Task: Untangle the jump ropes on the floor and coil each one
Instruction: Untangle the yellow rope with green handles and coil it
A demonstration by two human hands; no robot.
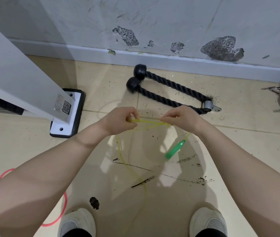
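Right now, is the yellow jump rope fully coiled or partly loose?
Partly loose: both hands pinch a few gathered strands, while the rest of the yellow rope trails down with its green handle dangling.

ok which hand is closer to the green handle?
Right. The right hand pinches the yellow rope just above the dangling green handle; the left hand holds the same strands farther off, up and to its left.

Beige tiled floor, scuffed with dark marks and debris. Grey wall with chipped paint patches above a pale baseboard. White machine post on bolted base plate, left.
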